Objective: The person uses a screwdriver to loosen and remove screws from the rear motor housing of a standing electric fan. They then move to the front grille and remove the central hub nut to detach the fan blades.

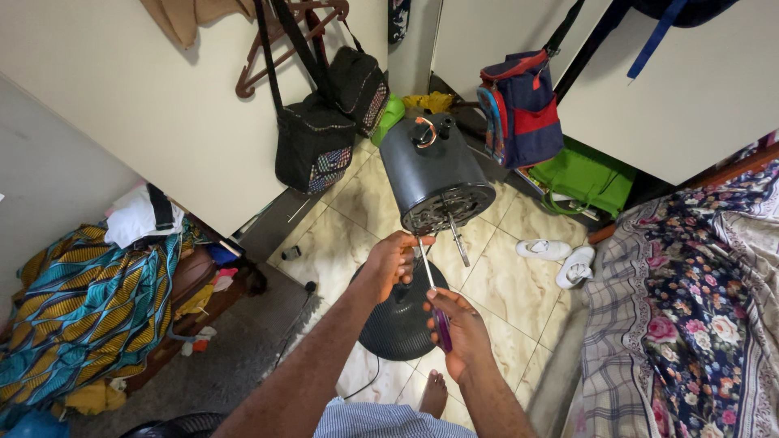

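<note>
motor housing (432,166): matt grey metal | floor tiles (511,284): glossy marbled

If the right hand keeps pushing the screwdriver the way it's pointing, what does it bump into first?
Probably the vented front face of the dark fan motor housing. The right hand aims the screwdriver up at it, by the left hand; depth is unclear.

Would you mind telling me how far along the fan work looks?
Done: the fan motor housing stands bare, its shaft exposed without blades. In hand: the right hand drives a purple-handled screwdriver at the face, steadied by the left hand. Left: the round base lies on the floor.
</note>
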